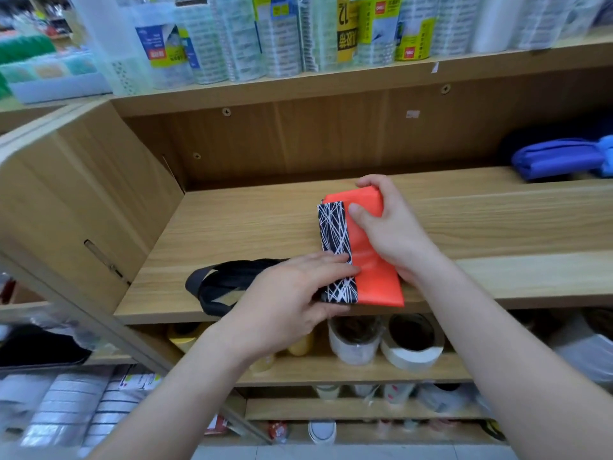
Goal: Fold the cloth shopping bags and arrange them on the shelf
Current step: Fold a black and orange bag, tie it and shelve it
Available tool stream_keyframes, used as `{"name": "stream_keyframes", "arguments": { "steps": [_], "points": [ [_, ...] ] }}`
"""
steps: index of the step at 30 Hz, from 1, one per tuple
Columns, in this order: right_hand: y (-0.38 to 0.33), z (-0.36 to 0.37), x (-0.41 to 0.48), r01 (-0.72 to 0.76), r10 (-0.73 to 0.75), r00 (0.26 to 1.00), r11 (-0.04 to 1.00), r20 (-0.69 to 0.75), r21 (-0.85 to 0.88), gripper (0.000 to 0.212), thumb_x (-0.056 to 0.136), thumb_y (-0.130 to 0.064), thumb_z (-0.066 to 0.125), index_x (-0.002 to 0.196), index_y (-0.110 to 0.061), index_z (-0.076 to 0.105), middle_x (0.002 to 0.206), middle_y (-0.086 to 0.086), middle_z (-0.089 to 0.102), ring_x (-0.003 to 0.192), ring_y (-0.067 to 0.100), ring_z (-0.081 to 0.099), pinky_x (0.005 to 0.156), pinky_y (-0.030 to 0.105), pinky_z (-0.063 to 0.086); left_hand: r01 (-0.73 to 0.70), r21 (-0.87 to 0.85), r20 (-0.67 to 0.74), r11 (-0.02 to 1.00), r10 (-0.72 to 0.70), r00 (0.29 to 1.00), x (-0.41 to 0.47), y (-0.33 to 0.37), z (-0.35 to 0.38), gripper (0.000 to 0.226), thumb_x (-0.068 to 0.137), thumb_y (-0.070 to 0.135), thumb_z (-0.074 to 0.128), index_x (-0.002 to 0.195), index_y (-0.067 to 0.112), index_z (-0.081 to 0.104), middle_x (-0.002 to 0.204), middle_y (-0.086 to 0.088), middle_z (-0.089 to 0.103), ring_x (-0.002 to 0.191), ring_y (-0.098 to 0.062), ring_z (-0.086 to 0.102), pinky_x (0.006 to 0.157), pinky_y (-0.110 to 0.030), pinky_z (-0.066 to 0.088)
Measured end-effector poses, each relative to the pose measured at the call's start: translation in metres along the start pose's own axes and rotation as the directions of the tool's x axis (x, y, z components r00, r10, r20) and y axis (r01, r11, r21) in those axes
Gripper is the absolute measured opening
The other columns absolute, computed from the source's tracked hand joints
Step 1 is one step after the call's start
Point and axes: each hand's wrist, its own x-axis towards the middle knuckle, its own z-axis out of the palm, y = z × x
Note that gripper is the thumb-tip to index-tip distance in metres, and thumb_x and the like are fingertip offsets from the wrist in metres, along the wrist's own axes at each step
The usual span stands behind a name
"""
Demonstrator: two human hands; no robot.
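Note:
A folded orange cloth bag [374,277] with a black-and-white patterned band [333,227] lies on the wooden shelf [248,227], reaching its front edge. Its black handles [219,283] trail out to the left. My left hand [292,293] lies over the bag's near left corner, fingers stretched flat across the patterned band. My right hand [388,224] grips the bag's far right part, thumb on top of the orange cloth and fingers curled round its far edge. A folded blue bag [557,157] sits at the shelf's far right.
The shelf above carries packs of rolled plastic bags [282,34]. Tape rolls [411,343] stand on the shelf below. A wooden side panel [76,200] closes the shelf on the left. Bare board stretches between the orange bag and the blue one.

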Motion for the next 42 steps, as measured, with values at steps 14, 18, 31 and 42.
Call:
{"name": "stream_keyframes", "arguments": {
  "steps": [14, 18, 31, 42],
  "points": [
    [-0.01, -0.003, -0.014, -0.106, 0.083, 0.994, 0.918, 0.076, 0.382, 0.043, 0.084, -0.068, 0.045, 0.077, -0.028, 0.059, 0.078, -0.002, 0.063, 0.075, 0.013, 0.06, 0.071, 0.037, 0.052, 0.473, -0.296, -0.134, 0.83, -0.527, 0.839, 0.047, 0.002, 0.004, 0.049, 0.094, 0.048, 0.055, 0.135, 0.027, 0.038, 0.126, 0.002, 0.062, 0.111, -0.022, 0.06, 0.087, -0.033, 0.045],
    [-0.006, 0.018, -0.012, -0.034, 0.119, 0.956, 0.953, -0.269, 0.302, 0.022, 0.081, -0.055, 0.05, 0.077, -0.033, 0.053, 0.081, -0.011, 0.055, 0.076, 0.009, 0.052, 0.069, 0.031, 0.042, 0.475, -0.258, 0.011, 0.841, -0.49, 0.872, 0.05, 0.008, 0.004, 0.034, 0.099, 0.047, 0.045, 0.118, 0.018, 0.041, 0.113, -0.004, 0.063, 0.104, -0.026, 0.059, 0.089, -0.041, 0.047],
    [-0.038, -0.031, -0.004, 0.474, -0.18, 0.863, 0.61, 0.471, -0.635, 0.056, 0.083, -0.078, 0.03, 0.069, -0.026, 0.043, 0.068, -0.01, 0.05, 0.062, 0.008, 0.047, 0.057, 0.036, 0.035, 0.372, -0.063, -0.137, 0.926, -0.378, 0.916, 0.043, 0.016, 0.017, 0.039, 0.094, 0.026, 0.049, 0.124, 0.012, 0.029, 0.094, -0.004, 0.057, 0.088, -0.03, 0.059, 0.07, -0.037, 0.043],
    [-0.036, -0.053, -0.009, 0.607, -0.198, 0.757, 0.567, 0.623, -0.557, 0.027, 0.088, -0.052, 0.063, 0.093, -0.034, 0.043, 0.077, -0.014, 0.055, 0.072, 0.004, 0.051, 0.06, 0.029, 0.039, 0.141, 0.29, -0.041, 0.946, -0.135, 0.99, -0.022, -0.02, -0.037, 0.076, 0.065, 0.07, 0.06, 0.129, 0.033, 0.043, 0.12, 0.011, 0.05, 0.11, -0.011, 0.049, 0.087, -0.03, 0.043]
  ]
}}
